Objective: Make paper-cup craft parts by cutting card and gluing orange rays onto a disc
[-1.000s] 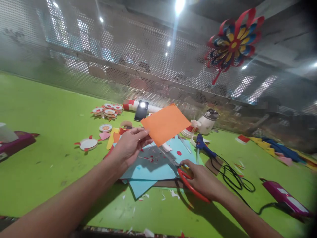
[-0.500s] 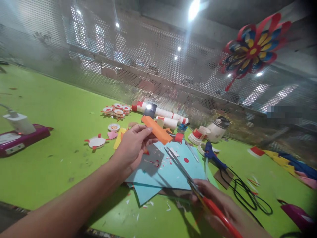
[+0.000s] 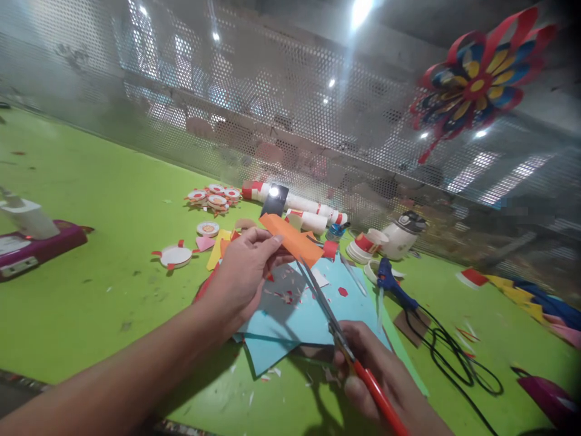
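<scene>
My left hand [image 3: 245, 266] pinches the left end of a folded piece of orange paper [image 3: 295, 240], held above the light blue sheets [image 3: 276, 333]. In my right hand [image 3: 376, 369] is a pair of scissors [image 3: 324, 303] with red handles, its blades slightly apart. The blade tips reach the lower edge of the orange paper; whether they touch it I cannot tell. Small red and white scraps [image 3: 288, 297] and a red paper hexagon [image 3: 342, 292] lie on the blue sheets.
A blue glue gun [image 3: 394, 284] with a black cable lies to the right, near paper cups [image 3: 365, 245] and a white jar [image 3: 403, 235]. White discs with red tabs [image 3: 176, 256] lie left. Purple power strips [image 3: 40, 248] sit at both sides. A mesh screen [image 3: 272, 121] stands behind.
The scissors and my right hand have moved up and left, bringing the blade tips to the orange paper. My left hand keeps its pinch on the paper. The camera view has shifted slightly.
</scene>
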Demonstrator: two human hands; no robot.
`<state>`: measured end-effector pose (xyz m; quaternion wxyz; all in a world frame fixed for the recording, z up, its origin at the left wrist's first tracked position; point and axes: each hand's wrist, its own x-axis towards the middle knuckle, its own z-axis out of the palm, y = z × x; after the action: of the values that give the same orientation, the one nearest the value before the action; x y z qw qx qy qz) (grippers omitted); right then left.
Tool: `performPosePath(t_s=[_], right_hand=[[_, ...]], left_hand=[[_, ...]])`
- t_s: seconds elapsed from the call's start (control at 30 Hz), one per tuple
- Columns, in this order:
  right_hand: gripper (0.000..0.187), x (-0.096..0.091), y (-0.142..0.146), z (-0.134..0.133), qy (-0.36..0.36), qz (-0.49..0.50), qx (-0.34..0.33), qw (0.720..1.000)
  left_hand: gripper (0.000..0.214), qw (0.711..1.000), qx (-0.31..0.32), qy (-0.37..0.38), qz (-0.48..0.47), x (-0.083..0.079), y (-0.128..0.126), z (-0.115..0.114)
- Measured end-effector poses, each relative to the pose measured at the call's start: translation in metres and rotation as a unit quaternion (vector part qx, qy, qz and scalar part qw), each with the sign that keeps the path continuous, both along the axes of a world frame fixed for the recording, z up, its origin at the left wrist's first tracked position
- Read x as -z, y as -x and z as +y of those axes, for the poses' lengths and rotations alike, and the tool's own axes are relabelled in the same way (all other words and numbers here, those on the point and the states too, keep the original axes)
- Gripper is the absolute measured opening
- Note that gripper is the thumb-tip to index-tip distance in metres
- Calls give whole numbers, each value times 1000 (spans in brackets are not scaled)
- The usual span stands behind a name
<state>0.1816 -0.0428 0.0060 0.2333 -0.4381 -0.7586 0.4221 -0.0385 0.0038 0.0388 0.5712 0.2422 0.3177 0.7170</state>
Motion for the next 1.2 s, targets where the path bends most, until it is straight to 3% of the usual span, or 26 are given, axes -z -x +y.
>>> performPosePath(t_s=[0.13,0.3,0.8,0.97,1.2], right_hand=[[48,12,7,-1,-26,59,42,997],[49,15,9,-3,-24,57,72,995],[49,23,12,-5,-124,25,67,990],[46,26,11,-3,-123,36,64,990],[46,16,19,-9,-104,36,74,991]], left_hand=[[14,1000,-19,-9,16,-1,1,-3],[13,1000,-5,-6,4,-2,2,-3],[14,999,-13,11,-39,-1,-5,-7],[14,999,-13,1,-29,-1,-5,-7],[14,999,-10,-6,-37,2,-5,-6]])
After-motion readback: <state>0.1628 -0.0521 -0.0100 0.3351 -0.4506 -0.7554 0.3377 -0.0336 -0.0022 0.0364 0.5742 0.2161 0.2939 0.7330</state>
